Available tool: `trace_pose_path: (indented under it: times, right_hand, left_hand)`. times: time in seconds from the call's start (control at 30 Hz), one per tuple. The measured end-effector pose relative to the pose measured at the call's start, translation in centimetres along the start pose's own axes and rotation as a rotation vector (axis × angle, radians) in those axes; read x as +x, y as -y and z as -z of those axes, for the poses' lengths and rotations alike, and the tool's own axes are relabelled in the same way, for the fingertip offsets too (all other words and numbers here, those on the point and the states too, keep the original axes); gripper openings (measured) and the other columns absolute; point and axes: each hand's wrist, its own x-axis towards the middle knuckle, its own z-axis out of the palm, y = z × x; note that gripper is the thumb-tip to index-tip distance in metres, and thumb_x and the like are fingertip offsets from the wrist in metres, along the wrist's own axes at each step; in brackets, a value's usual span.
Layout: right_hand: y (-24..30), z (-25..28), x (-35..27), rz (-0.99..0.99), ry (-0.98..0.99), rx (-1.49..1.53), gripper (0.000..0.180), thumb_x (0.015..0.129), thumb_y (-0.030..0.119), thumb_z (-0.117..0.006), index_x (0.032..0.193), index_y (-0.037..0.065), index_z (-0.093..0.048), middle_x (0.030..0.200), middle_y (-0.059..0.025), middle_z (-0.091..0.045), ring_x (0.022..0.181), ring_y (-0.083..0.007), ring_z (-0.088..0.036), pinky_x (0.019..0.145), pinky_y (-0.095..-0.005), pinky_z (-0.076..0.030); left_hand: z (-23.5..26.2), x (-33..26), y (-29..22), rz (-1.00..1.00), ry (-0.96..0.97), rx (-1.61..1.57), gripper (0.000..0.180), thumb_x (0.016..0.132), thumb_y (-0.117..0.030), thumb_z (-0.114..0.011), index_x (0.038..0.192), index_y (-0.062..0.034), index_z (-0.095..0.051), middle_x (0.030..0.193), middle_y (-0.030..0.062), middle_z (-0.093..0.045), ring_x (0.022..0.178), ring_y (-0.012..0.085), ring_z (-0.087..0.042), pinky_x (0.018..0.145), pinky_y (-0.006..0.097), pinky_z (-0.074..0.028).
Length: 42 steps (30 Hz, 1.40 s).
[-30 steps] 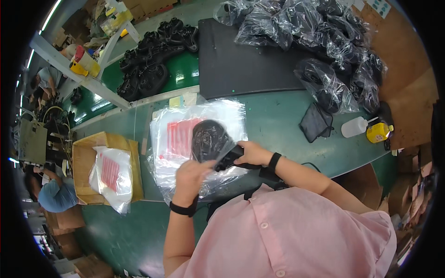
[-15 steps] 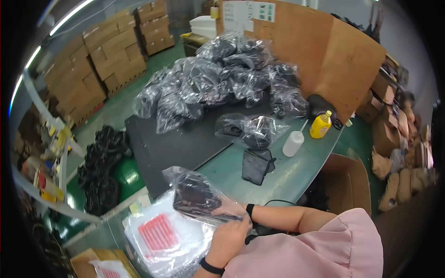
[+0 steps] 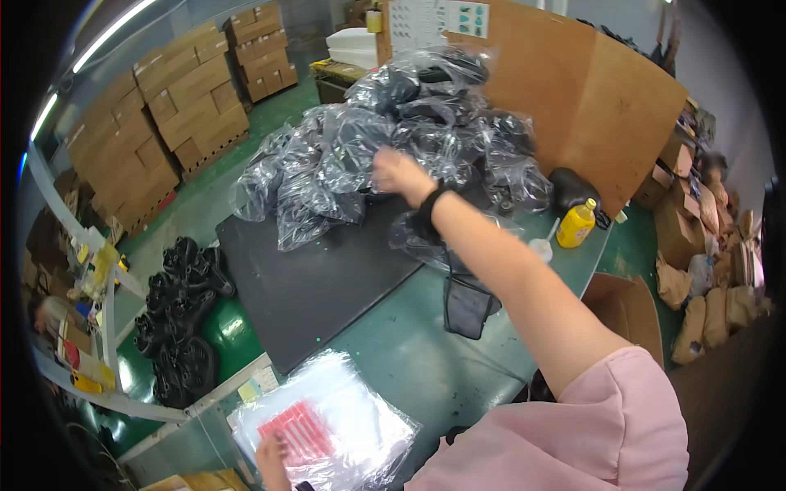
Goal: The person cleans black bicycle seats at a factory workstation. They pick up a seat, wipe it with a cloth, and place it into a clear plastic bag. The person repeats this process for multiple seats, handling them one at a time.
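My right hand (image 3: 401,176) reaches far out over the table, in front of a heap of black items in clear plastic bags (image 3: 352,139). It is open, its fingers loosely bent and slightly blurred, with nothing seen in it. A black band circles that wrist. Near the lower edge my left hand (image 3: 273,458) is open, fingertips at the red-printed patch of a stack of clear plastic bags (image 3: 368,417). Under my right forearm lies one more bagged black item (image 3: 413,233), partly hidden. A flat black mesh pouch (image 3: 467,307) lies beside it.
A black mat (image 3: 311,278) covers part of the green table. A yellow bottle (image 3: 576,223) and a white squeeze bottle (image 3: 542,248), partly behind my arm, stand at right. A wooden partition (image 3: 606,106) rises behind. Black shoes (image 3: 184,319) lie on the floor at left, near stacked cartons (image 3: 192,98).
The bagged black item is no longer in my hands. My right hand has moved up and away to the heap, whose top looks changed. My left hand has dropped to the bag stack.
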Motion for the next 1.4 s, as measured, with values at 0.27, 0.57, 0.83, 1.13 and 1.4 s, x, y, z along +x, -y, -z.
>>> trace_pose_path:
  times: [0.27,0.57,0.83,1.13,1.4]
  right_hand:
    - [-21.6,-18.3,-16.0,-0.697,0.292,-0.267,0.022,0.091,0.024,-0.059,0.088,0.003,-0.059,0.073,-0.0047,-0.061,0.06,-0.0132,-0.059,0.052,-0.0275,-0.05]
    - [-22.7,-17.5,-17.2,-0.803,0.064,-0.217,0.01,0.088,0.012,-0.062,0.084,0.003,-0.064,0.071,-0.0059,-0.064,0.06,-0.0137,-0.062,0.054,-0.0258,-0.052]
    - [-22.0,-17.3,-16.2,-0.853,-0.036,-0.25,0.014,0.08,0.012,-0.065,0.083,-0.001,-0.068,0.071,-0.0111,-0.067,0.057,-0.0186,-0.066,0.05,-0.0265,-0.052]
    - [-21.8,-17.1,-16.5,-0.607,0.191,-0.325,0.03,0.079,0.012,-0.068,0.107,0.001,-0.062,0.096,-0.015,-0.065,0.083,-0.025,-0.066,0.07,-0.0342,-0.053]
    - [1.1,-24.0,-21.3,0.596,1.118,-1.02,0.1,0.061,0.031,-0.082,0.143,0.007,-0.032,0.141,-0.02,-0.039,0.133,-0.0386,-0.033,0.11,-0.0475,-0.026]
  left_hand:
    - [16.0,18.7,11.4,0.295,-0.509,-0.558,0.083,0.086,-0.059,-0.055,0.147,-0.0102,-0.028,0.149,0.0168,-0.032,0.126,0.0376,-0.041,0.097,0.045,-0.04]
    - [11.1,30.1,6.5,0.329,-0.822,-0.55,0.067,0.083,-0.032,-0.07,0.125,0.0056,-0.034,0.115,0.0242,-0.05,0.094,0.0387,-0.059,0.072,0.044,-0.056]
    - [8.1,29.2,3.4,0.274,-0.938,-0.52,0.068,0.074,-0.005,-0.064,0.128,0.0017,-0.022,0.114,0.0228,-0.046,0.071,0.0296,-0.061,0.052,0.035,-0.056]
    - [7.5,19.1,6.3,0.094,-0.279,-0.802,0.026,0.081,-0.023,-0.055,0.1,-0.005,-0.057,0.098,0.01,-0.065,0.078,0.0206,-0.065,0.054,0.032,-0.054]
    - [-1.5,-5.6,-5.9,0.164,0.381,-0.673,0.07,0.064,-0.009,-0.053,0.133,0.0045,-0.045,0.124,0.0123,-0.059,0.113,0.0222,-0.058,0.099,0.033,-0.045]
